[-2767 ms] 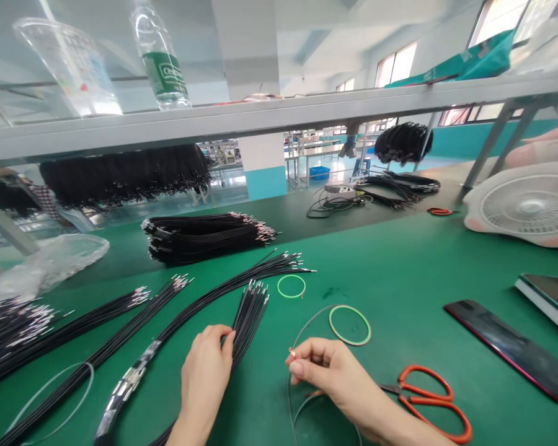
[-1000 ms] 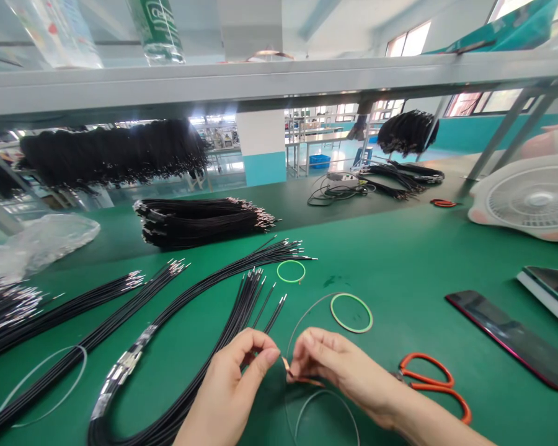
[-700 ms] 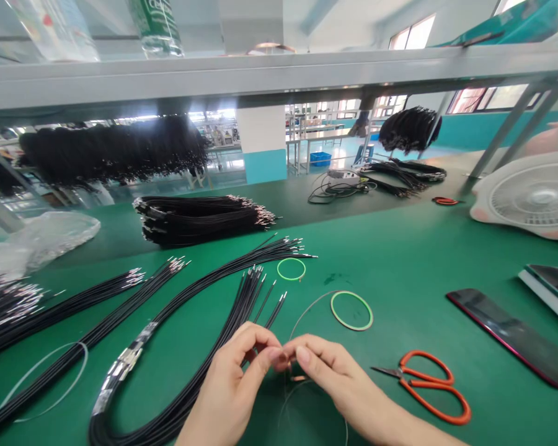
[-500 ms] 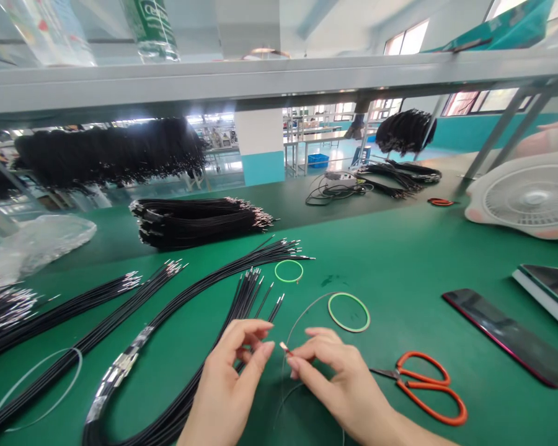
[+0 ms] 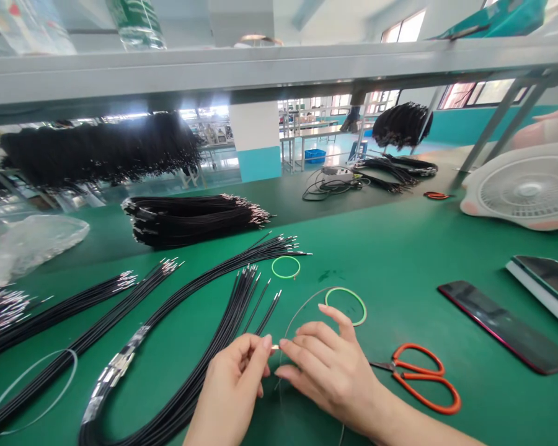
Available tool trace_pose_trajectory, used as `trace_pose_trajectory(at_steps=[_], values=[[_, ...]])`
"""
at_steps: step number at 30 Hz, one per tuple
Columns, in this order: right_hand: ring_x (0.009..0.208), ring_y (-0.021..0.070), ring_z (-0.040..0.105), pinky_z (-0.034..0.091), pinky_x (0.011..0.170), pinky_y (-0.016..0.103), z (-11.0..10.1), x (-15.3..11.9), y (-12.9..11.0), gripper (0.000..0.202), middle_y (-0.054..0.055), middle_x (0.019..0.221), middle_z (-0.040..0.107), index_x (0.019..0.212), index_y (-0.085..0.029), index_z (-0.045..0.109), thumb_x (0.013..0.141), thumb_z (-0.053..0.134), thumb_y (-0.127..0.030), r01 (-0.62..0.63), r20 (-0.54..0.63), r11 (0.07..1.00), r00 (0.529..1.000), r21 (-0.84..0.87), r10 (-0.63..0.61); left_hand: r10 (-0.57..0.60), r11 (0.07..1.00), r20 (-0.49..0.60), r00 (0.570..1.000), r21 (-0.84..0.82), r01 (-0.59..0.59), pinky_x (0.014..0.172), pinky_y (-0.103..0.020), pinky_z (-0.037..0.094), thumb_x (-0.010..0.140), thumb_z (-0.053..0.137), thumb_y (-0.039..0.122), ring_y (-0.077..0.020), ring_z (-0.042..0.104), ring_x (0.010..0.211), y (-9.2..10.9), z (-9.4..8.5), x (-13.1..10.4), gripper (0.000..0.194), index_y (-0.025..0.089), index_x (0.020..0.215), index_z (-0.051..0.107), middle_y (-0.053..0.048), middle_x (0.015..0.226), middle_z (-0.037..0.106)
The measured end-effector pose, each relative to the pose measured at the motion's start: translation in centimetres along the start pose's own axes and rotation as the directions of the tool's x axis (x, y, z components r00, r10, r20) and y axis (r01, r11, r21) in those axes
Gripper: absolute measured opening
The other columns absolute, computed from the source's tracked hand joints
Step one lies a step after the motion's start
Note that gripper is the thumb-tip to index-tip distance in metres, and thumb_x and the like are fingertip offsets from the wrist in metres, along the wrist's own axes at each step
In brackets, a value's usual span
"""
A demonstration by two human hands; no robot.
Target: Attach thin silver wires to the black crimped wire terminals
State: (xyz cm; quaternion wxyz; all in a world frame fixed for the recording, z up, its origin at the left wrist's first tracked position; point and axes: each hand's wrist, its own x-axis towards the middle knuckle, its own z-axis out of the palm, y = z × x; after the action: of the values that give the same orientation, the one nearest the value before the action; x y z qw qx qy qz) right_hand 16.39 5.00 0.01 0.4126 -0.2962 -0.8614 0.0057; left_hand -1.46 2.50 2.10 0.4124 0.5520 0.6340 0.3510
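My left hand (image 5: 235, 381) pinches a small shiny, gold-toned piece (image 5: 274, 347) between thumb and fingertips. Its exact kind is too small to make out. Facing it, my right hand (image 5: 330, 365) has its thumb and forefinger apart and the other fingers spread, the forefinger tip close to the piece. A thin wire (image 5: 297, 313) curves from a green ring-shaped coil (image 5: 363, 310) down past the right fingertips. Behind my left hand lies a bundle of black cords (image 5: 225, 328) with metal tips. Orange-handled scissors (image 5: 423, 378) rest beside my right wrist.
A second green ring (image 5: 286, 267) lies farther back. More black cord bundles (image 5: 195, 220) fill the left and back of the green table. A dark phone (image 5: 502, 325), another device (image 5: 546, 285) and a white fan (image 5: 530, 189) are at right. A shelf beam (image 5: 279, 71) crosses above.
The small piece has passed from my right fingertips to my left ones. My right fingers have spread and my hands have come closer together. The view has shifted slightly.
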Motion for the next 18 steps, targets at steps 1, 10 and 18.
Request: trace_pose_trajectory(at_steps=[1, 10, 18], values=[[0.089, 0.0196, 0.066, 0.026, 0.108, 0.049, -0.1, 0.1, 0.1, 0.018, 0.004, 0.092, 0.075, 0.107, -0.023, 0.065, 0.09, 0.06, -0.025, -0.058, 0.01, 0.994, 0.998, 0.091, 0.058, 0.036, 0.997, 0.001, 0.999, 0.066, -0.036, 0.05, -0.023, 0.034, 0.088, 0.047, 0.054, -0.0113, 0.043, 0.05, 0.0, -0.2, 0.0, 0.04, 0.021, 0.067, 0.052, 0.005, 0.057, 0.048], [0.095, 0.0217, 0.061, 0.044, 0.088, 0.036, 0.1, 1.0, 0.3, 0.019, 0.004, 0.091, 0.073, 0.09, -0.024, 0.074, 0.088, 0.06, -0.036, -0.592, 0.415, 0.552, 0.806, 0.588, 0.422, 0.334, 0.783, 0.134, 0.933, 0.511, -0.354, 0.063, -0.026, 0.04, 0.097, 0.033, 0.041, -0.0155, 0.058, 0.065, -0.5, -0.9, -0.6, 0.033, 0.026, 0.084, 0.059, 0.0, 0.077, 0.062], [0.067, 0.016, 0.057, 0.044, 0.07, 0.03, -0.8, 1.7, 1.3, 0.026, 0.001, 0.066, 0.067, 0.067, -0.018, 0.067, 0.081, 0.066, -0.04, -0.698, 0.491, 0.332, 0.696, 0.634, 0.525, 0.36, 0.758, -0.038, 0.932, 0.595, -0.268, 0.078, -0.034, 0.051, 0.097, 0.032, 0.035, -0.0229, 0.066, 0.091, -2.6, -0.2, 0.8, 0.037, 0.021, 0.118, 0.058, -0.01, 0.108, 0.068]])
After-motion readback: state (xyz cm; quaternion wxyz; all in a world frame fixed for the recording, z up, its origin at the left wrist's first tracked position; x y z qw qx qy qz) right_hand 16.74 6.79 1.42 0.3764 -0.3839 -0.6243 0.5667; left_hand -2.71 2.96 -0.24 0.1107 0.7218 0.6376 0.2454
